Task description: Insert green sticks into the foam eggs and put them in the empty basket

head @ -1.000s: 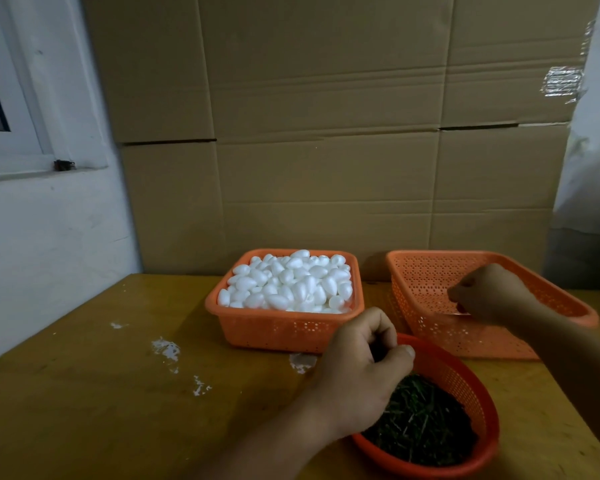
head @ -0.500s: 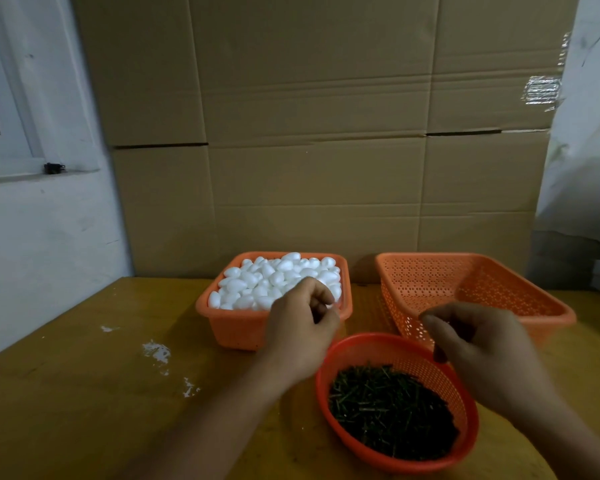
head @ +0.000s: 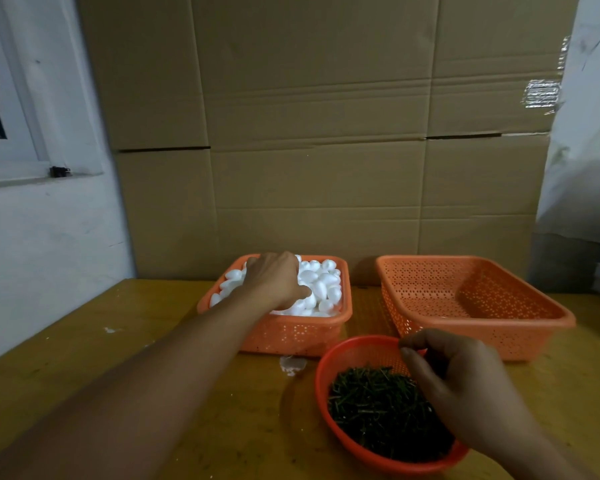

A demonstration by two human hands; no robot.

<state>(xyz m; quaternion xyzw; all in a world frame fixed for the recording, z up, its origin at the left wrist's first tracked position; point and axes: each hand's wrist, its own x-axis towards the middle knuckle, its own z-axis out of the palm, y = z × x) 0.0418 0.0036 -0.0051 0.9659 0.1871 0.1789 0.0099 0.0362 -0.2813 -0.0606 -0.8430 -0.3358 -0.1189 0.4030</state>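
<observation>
Left hand (head: 274,278) curls down onto the white foam eggs (head: 321,284); right hand (head: 461,386), over the dark green sticks (head: 374,407), can't tell if it's pinching one.

— Is the room looking dim?
— Yes, dull light is falling from above, throwing soft shadows under the baskets (head: 471,306) onto the table (head: 84,375).
— Any glare?
— Tape (head: 542,93) is glinting; edges are bending, hands (head: 465,386) blurring slightly.

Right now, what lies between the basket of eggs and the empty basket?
Head view: nothing stands there, only a bare strip of table between the egg basket and the empty basket.
</observation>
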